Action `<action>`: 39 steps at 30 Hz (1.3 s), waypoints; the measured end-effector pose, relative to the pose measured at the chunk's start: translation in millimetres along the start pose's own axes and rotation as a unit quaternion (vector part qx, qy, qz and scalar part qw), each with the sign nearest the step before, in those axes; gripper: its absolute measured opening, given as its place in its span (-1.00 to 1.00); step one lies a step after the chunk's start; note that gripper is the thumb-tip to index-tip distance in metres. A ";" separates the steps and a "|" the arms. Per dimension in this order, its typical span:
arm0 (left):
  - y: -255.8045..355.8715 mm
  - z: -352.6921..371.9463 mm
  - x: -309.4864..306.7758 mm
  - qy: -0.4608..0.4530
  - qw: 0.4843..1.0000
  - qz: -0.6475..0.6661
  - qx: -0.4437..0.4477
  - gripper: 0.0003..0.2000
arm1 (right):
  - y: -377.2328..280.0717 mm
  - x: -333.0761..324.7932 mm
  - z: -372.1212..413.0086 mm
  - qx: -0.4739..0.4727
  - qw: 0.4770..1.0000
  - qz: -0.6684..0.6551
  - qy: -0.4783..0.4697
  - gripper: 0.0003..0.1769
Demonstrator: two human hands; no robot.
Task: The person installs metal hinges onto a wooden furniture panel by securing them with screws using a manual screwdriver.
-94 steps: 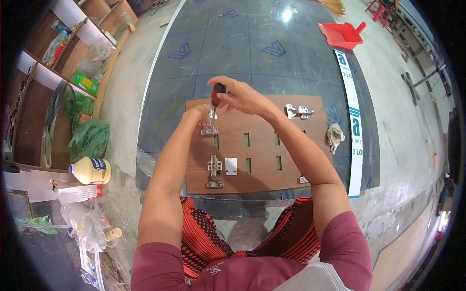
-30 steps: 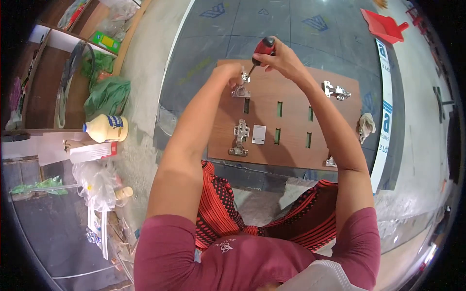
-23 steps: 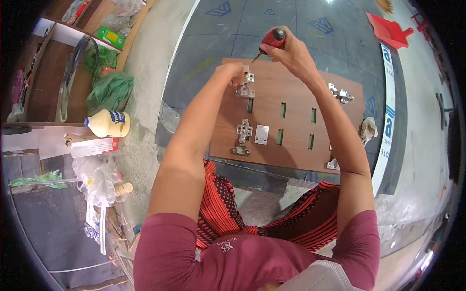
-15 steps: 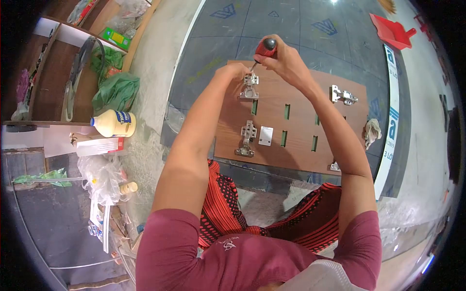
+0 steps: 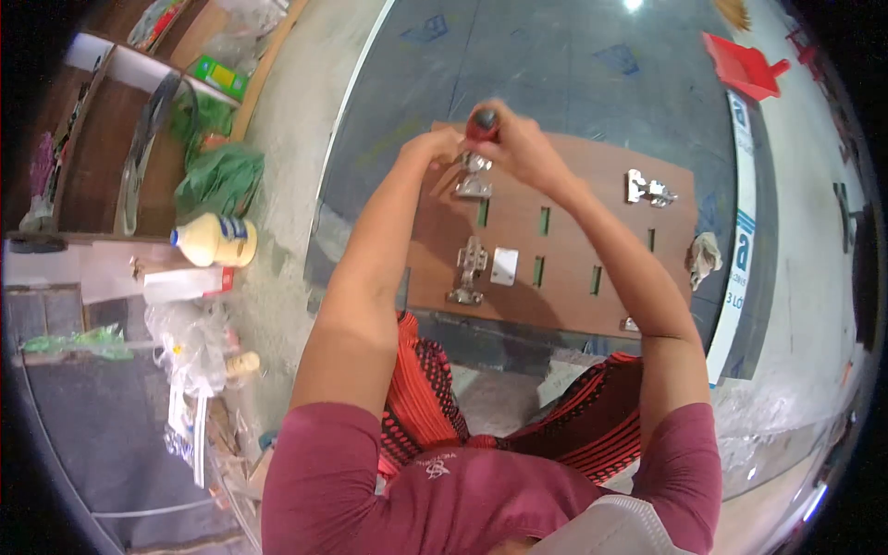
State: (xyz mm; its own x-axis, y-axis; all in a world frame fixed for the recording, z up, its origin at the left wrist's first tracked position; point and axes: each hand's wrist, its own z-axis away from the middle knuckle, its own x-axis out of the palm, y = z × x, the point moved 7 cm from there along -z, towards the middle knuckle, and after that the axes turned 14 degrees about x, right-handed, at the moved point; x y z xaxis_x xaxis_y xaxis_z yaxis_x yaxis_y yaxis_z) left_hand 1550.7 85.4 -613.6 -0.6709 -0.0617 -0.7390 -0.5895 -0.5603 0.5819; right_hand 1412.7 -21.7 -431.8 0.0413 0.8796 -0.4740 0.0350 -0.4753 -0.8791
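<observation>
Now screwdriver [image 5: 481,126] upright over hinge [image 5: 474,178], right hand [image 5: 520,150] lowered

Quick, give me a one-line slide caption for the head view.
Right hand grips a red-handled screwdriver over a metal hinge on the brown board, left hand beside the hinge.
</observation>
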 end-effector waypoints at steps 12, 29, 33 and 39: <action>13.8 -35.9 -19.7 0.096 0.980 -0.068 0.163 -0.77 | -13.1 -0.9 -14.4 0.022 0.997 -0.066 -0.037 -0.53; -24.0 -4.2 16.2 -0.051 0.994 0.073 -0.064 -0.73 | -29.8 -12.1 -22.0 -0.050 0.998 -0.019 0.041 -0.50; -33.4 -7.1 20.3 -0.070 0.996 0.043 -0.025 -0.71 | -32.9 -14.6 -16.7 0.041 0.995 0.077 0.054 -0.52; -42.3 -23.6 31.8 -0.097 0.995 0.002 0.036 -0.69 | -31.4 -9.8 -21.4 -0.054 0.998 -0.017 0.020 -0.56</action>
State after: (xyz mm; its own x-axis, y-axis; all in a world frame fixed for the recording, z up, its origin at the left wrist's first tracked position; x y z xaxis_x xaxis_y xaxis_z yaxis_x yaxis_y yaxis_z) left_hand 1565.0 87.7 -669.7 -0.7438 0.0998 -0.6610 -0.6121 -0.4992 0.6134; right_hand 1432.6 -15.8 -398.4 0.0784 0.8944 -0.4404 0.1443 -0.4472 -0.8827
